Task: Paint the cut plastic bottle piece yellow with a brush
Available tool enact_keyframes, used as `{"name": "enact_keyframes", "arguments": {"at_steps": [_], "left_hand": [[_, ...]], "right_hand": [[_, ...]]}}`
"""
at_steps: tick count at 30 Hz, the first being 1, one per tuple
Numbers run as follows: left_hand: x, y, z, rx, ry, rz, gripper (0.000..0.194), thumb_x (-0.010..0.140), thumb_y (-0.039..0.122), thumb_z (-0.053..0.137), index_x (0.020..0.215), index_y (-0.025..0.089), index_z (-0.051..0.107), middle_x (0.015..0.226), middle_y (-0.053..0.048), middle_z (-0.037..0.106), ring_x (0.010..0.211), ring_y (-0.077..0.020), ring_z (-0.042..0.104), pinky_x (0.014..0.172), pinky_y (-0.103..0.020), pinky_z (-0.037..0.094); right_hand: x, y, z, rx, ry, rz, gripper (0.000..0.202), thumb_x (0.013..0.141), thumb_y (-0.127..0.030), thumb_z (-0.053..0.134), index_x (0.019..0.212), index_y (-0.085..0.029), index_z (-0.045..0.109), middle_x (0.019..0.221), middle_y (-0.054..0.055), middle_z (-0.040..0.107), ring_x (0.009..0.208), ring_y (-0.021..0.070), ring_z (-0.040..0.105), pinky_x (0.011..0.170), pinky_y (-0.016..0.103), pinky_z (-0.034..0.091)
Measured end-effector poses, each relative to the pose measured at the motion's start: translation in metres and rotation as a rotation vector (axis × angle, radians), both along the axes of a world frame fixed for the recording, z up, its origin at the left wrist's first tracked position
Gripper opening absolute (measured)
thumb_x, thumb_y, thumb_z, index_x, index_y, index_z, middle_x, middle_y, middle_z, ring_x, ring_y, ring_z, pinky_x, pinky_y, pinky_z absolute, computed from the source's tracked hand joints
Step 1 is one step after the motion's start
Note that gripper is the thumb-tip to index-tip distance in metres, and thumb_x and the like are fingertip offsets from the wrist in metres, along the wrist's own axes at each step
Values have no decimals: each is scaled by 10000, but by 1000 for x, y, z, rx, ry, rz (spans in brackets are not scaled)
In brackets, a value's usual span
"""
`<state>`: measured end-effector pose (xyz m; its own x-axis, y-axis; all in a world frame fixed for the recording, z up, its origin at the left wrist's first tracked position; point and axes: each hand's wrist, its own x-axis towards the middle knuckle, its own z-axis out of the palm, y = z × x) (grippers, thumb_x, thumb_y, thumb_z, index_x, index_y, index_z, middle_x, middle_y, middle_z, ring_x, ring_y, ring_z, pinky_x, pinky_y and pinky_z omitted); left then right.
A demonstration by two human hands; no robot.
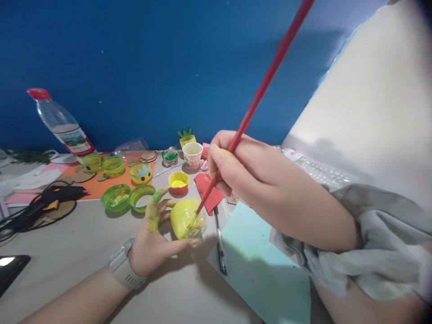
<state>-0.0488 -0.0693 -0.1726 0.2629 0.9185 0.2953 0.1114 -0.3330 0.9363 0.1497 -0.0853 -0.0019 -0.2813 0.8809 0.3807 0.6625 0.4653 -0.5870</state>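
Observation:
My left hand [157,238], its fingers smeared with yellow-green paint, grips a cut plastic bottle bottom [184,219] from the side. Yellow paint coats most of that piece, while its right end is still see-through. Between thumb and fingers, my right hand [236,168] pinches a long red paintbrush [259,90]. The brush tip touches the plastic near the border of the painted and clear parts. Just behind the piece stands a small red-orange cup of yellow paint [178,182]. A patterned cup of green paint [169,157] and a paper cup [193,155] are farther back.
Green-painted plastic cups [115,198] and several decorated ones stand left of centre, some on orange paper [94,182]. A clear bottle [64,123] and a black glue gun [57,195] are at the left. A pen [220,243] lies beside light-blue paper [266,265]. A blue wall [151,67] rises behind.

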Motion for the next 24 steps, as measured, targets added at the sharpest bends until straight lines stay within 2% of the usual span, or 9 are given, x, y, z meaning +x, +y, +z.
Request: {"name": "enact_keyframes", "arguments": {"at_steps": [6, 9, 12, 16, 19, 24], "left_hand": [[-3, 2, 1, -4, -78, 26, 922, 630, 221, 885, 1346, 388, 328, 1079, 26, 556, 971, -164, 679, 840, -301, 582], [-3, 4, 2, -6, -84, 34, 900, 632, 222, 882, 1334, 368, 338, 1066, 21, 557, 955, -163, 683, 818, -292, 591], [-1, 5, 3, -6, -68, 41, 895, 633, 224, 881, 1335, 353, 340, 1067, 14, 559, 966, -170, 682, 833, -303, 593], [2, 4, 4, 14, -69, 46, 879, 642, 231, 876, 1332, 355, 346, 1092, 1, 556, 966, -171, 682, 832, -309, 597], [3, 3, 4, 20, -72, 72, 916, 613, 226, 892, 1340, 357, 352, 1091, -2, 552, 998, -183, 675, 839, -308, 597], [2, 3, 3, 16, -108, 56, 905, 611, 215, 892, 1329, 366, 363, 1068, 12, 546, 943, -163, 690, 801, -283, 607]], "right_hand": [[3, 3, 3, 6, -19, -36, 373, 1059, -189, 347, 690, -231, 384, 590, -37, 432, 482, 118, 420, 509, 293, 377], [4, 2, 4, 33, -29, -58, 376, 1058, -203, 349, 683, -232, 371, 618, -30, 451, 544, 132, 460, 551, 289, 395], [3, 1, 2, -7, 13, -46, 356, 1068, -268, 346, 718, -233, 404, 641, -34, 486, 571, 137, 500, 598, 297, 429], [-1, 0, 0, -34, 70, 17, 335, 1068, -220, 343, 743, -231, 422, 681, -25, 529, 613, 137, 548, 600, 301, 432], [-1, 2, 0, -28, 63, 6, 350, 1069, -204, 348, 724, -233, 398, 663, -25, 502, 593, 132, 534, 587, 295, 430], [6, 3, 2, 16, -7, -26, 339, 1066, -221, 353, 729, -233, 385, 668, -22, 472, 586, 136, 500, 586, 289, 431]]}}
